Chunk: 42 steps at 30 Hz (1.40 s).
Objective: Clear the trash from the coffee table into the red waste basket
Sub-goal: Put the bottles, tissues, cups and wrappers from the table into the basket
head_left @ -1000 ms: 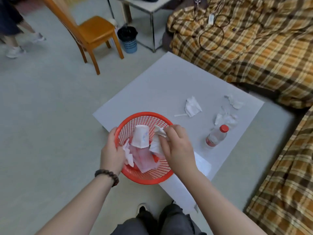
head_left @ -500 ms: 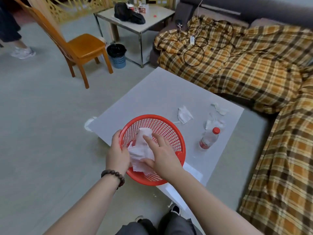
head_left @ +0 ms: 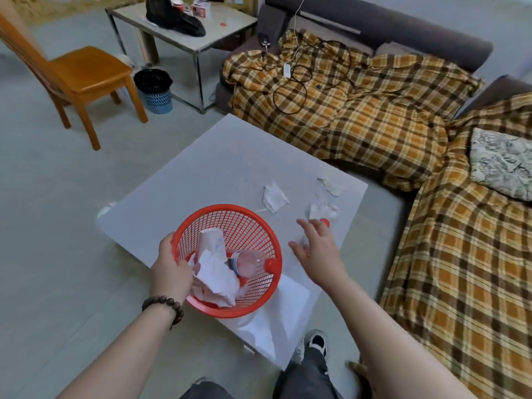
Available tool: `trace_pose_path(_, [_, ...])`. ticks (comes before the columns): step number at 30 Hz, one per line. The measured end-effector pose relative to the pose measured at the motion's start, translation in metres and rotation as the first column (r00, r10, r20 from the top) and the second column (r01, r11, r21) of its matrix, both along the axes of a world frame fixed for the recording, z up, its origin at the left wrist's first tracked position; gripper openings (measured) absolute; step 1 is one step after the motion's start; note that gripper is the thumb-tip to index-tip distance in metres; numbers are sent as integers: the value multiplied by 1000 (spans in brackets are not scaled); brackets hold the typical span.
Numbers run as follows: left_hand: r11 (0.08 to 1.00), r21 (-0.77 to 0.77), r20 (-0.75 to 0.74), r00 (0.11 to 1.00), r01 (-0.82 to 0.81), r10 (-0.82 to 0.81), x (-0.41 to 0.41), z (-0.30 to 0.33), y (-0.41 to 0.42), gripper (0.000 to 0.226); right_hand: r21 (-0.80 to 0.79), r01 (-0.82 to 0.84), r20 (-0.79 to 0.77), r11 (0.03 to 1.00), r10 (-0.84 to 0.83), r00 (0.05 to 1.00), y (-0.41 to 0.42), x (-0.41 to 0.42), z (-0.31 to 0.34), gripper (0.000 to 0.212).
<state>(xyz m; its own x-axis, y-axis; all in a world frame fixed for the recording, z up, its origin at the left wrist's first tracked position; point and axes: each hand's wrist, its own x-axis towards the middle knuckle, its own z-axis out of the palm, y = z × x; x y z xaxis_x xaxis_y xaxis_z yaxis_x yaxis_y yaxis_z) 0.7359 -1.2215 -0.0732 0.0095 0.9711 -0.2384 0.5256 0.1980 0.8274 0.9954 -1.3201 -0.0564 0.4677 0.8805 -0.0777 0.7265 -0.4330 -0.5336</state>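
Observation:
The red waste basket (head_left: 247, 223) sits tilted at the near edge of the white coffee table (head_left: 218, 156). Inside it lie a paper cup (head_left: 212, 240), crumpled tissues (head_left: 216, 276) and a clear plastic bottle with a red cap (head_left: 250, 262). My left hand (head_left: 169, 269) grips the basket's left rim. My right hand (head_left: 316, 249) hovers open, fingers spread, just right of the basket and over a second bottle, of which only the red cap (head_left: 325, 222) shows. Loose tissues lie on the table: a folded one (head_left: 273, 197), a crumpled one (head_left: 321, 210) and a small one (head_left: 329, 184).
A sofa under a plaid blanket (head_left: 359, 110) wraps the table's far and right sides, with cables on it. A wooden chair (head_left: 83, 73), a small blue bin (head_left: 154, 90) and a side table (head_left: 187, 33) stand at the far left. My shoe (head_left: 315, 342) is below the table corner.
My right hand has left the basket and swung right, opening over the bottle on the table. The tissue it pressed stays in the basket. My left hand keeps hold of the rim.

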Motion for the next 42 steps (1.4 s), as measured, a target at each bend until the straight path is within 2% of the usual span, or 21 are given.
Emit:
trace_pose_path(5, [993, -20, -85, 989, -120, 117, 43, -17, -10, 43, -170, -7, 18, 985, 10, 1000, 14, 94, -48, 60])
trace_pose_path(9, [956, 4, -153, 945, -292, 289, 91, -21, -30, 44, -252, -146, 39, 957, 160, 986, 32, 144, -82, 72])
trace_pose_path(12, [905, 6, -205, 885, -426, 418, 119, -19, -48, 46, -279, -270, -9, 922, 278, 960, 44, 166, -99, 75])
trace_pose_path(15, [857, 12, -231, 832, -515, 504, 137, -16, -60, 49, -311, -402, -66, 861, 402, 913, 52, 179, -111, 64])
trace_pose_path(20, [799, 65, -258, 763, -598, 592, 148, -8, -73, 50, -247, -482, -168, 841, 452, 876, 56, 185, -117, 23])
trace_pose_path(26, [769, 58, -266, 732, -637, 627, 150, -13, -78, 48, -255, -514, -166, 819, 486, 858, 64, 193, -109, 18])
trace_pose_path(28, [761, 49, -271, 724, -647, 634, 151, -15, -77, 46, -172, -467, -208, 867, 431, 878, 64, 196, -95, 17])
trace_pose_path(32, [759, 48, -262, 725, -650, 637, 150, -13, -75, 44, 135, -374, -210, 918, 395, 894, 73, 190, -43, 21])
trace_pose_path(34, [766, 42, -235, 739, -641, 631, 148, -9, -71, 42, 282, -306, -283, 909, 384, 879, 80, 182, -7, 24])
trace_pose_path(37, [787, 54, -170, 771, -615, 614, 147, -2, -67, 43, 459, -306, -367, 834, 491, 790, 81, 165, 43, 22])
trace_pose_path(42, [802, 64, -91, 796, -594, 598, 151, 10, -60, 45, 427, -557, -349, 712, 698, 625, 63, 131, 70, 23])
